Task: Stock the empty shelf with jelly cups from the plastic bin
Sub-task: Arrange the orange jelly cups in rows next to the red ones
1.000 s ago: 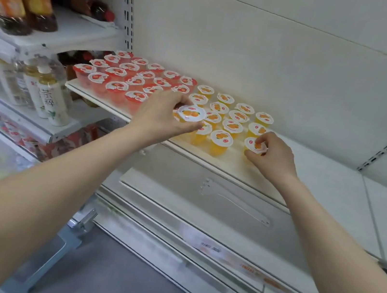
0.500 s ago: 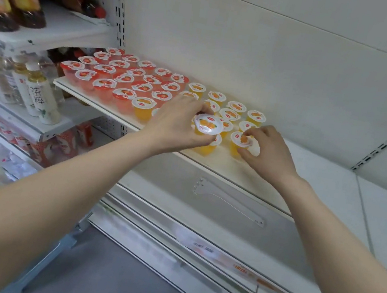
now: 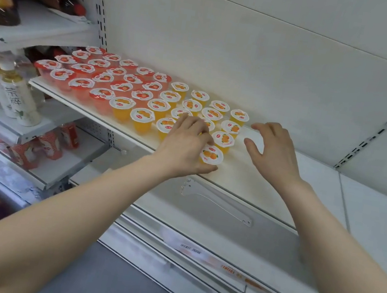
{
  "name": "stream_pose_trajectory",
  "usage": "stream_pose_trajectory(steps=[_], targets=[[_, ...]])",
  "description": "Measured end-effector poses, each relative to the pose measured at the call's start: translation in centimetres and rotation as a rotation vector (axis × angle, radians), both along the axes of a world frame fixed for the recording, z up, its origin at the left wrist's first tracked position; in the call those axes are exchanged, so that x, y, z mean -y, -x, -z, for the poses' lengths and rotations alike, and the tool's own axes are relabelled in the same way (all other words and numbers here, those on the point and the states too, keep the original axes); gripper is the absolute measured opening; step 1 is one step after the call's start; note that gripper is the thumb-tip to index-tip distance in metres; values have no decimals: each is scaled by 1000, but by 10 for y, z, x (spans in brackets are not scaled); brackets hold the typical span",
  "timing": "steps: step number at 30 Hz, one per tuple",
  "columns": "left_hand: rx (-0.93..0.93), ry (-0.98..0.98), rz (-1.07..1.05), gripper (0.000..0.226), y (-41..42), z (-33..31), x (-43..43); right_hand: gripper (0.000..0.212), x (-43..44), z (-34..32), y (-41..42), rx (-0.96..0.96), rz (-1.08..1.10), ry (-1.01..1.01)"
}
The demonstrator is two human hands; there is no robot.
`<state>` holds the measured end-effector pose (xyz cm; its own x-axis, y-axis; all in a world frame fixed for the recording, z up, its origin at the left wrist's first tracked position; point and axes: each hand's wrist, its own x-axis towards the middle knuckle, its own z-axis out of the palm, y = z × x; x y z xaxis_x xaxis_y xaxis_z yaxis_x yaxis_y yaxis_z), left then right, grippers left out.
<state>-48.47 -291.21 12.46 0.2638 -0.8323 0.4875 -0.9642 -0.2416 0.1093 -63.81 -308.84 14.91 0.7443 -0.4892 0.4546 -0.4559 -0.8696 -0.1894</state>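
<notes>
right hand (image 3: 272, 152) let go, fingers loose. left hand (image 3: 184, 142) holds jelly cup (image 3: 211, 155) between hands, at shelf (image 3: 245, 177) front.

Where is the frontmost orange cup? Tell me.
Head view, centre: the orange cup sits at the shelf front, gripped by the left hand.

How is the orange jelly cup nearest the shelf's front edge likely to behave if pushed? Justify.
The jelly cup looks wider at its lid than its base, so a high push would probably tip it, not slide it. It stands near the shelf edge, so it might fall off. Filled with jelly, it is likely heavy for its size.
</notes>
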Motion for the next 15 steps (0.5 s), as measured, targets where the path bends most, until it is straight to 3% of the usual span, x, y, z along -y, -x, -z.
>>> stream_pose_trajectory(steps=[15], targets=[[60,-57,-8,79,-10,-14,-15,41,-4,-16,-16,-45,-23,78]])
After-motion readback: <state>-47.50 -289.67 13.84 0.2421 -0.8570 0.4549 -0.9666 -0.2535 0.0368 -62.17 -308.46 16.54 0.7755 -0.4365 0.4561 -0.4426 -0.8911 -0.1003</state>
